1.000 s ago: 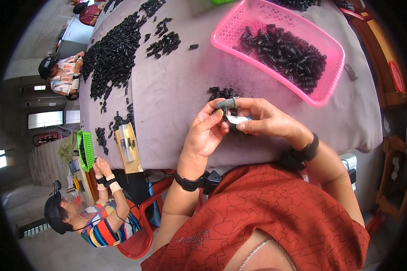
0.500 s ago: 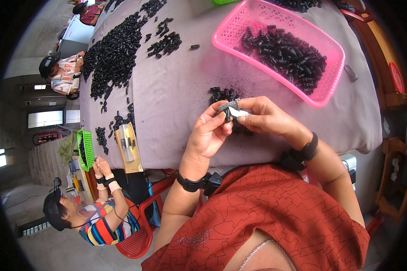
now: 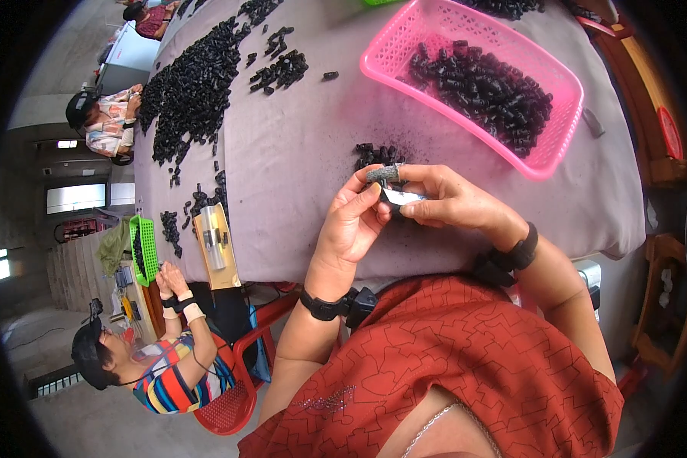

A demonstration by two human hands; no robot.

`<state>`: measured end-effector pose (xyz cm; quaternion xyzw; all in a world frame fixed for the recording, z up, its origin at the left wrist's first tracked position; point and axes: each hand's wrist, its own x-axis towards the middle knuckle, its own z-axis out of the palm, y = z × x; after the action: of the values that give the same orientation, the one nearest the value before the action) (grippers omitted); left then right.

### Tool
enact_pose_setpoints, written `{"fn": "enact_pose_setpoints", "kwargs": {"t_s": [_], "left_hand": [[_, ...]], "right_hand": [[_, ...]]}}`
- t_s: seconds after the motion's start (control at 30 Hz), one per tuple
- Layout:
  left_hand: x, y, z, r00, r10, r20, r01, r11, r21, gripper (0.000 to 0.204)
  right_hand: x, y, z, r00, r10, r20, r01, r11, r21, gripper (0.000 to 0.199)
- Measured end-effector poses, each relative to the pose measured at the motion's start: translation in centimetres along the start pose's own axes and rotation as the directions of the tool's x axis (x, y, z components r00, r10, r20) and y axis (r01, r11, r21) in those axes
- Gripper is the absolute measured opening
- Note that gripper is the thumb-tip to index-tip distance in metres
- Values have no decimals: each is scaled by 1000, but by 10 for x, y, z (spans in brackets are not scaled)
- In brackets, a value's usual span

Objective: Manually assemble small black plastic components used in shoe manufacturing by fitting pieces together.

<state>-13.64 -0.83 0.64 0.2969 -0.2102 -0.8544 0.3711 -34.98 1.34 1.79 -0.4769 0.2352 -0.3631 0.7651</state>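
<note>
My left hand (image 3: 345,227) pinches a small black plastic part, mostly covered by fingers and the blade. In my right hand (image 3: 456,200), a thin silvery blade (image 3: 404,198) is gripped between thumb and fingers, its edge up against the part. A grey, ragged wrap (image 3: 386,174) covers the tip of my right index finger. Both hands meet just above the table near its front edge. Right behind them lies a small heap of black parts (image 3: 374,154), partly hidden by my fingers.
A pink basket (image 3: 395,59) of black parts stands beyond my right hand. A large pile of black parts (image 3: 191,91) spreads at the far left. Black crumbs dot the purple-grey cloth (image 3: 298,145). A co-worker (image 3: 179,366) sits left, near a green basket (image 3: 146,252) and a yellowish tray (image 3: 220,263).
The blade has turned to lie flatter across the black part and shows more of its length. My right index finger has shifted slightly; both hands keep their grip.
</note>
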Motion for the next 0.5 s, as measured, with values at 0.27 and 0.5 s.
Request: {"fn": "enact_pose_setpoints", "kwargs": {"t_s": [0.27,0.5], "left_hand": [[1,0,5,999,17,-51,-16,1000,5,26],[1,0,3,999,16,-49,-16,1000,7,26]], "right_hand": [[0,-3,1,1000,9,24,-10,997,72,51],[0,-3,0,999,8,34,-10,998,66,54]]}}
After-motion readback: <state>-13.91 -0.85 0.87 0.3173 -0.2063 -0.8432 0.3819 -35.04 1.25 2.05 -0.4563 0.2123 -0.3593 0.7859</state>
